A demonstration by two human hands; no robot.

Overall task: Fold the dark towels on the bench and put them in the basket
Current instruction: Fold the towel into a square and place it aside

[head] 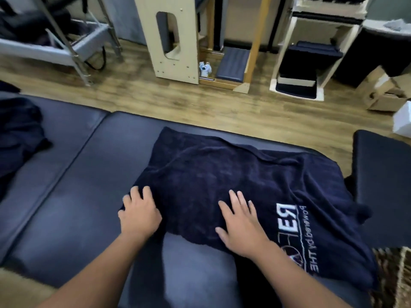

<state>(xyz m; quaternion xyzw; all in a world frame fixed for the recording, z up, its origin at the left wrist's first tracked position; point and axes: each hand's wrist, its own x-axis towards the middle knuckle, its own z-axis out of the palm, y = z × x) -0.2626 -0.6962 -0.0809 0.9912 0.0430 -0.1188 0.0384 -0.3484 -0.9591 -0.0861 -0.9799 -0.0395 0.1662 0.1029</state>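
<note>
On the padded table [73, 196], a dark navy towel [222, 174] is spread almost flat, its long axis laid from far left to near right, with white lettering seen upside down at the near-right end, where the cloth is draped over the edge and partly cut off. Its near-left corner is pinched by the curled left hand [139, 213], while the right hand [241, 225] is pressed flat on it, fingers straight. Another dark towel [17, 134] is heaped at the left, cropped by the frame.

place: therapy/fitness studio | cues: padded bench [77, 174], wooden exercise apparatus [173, 36]
</note>
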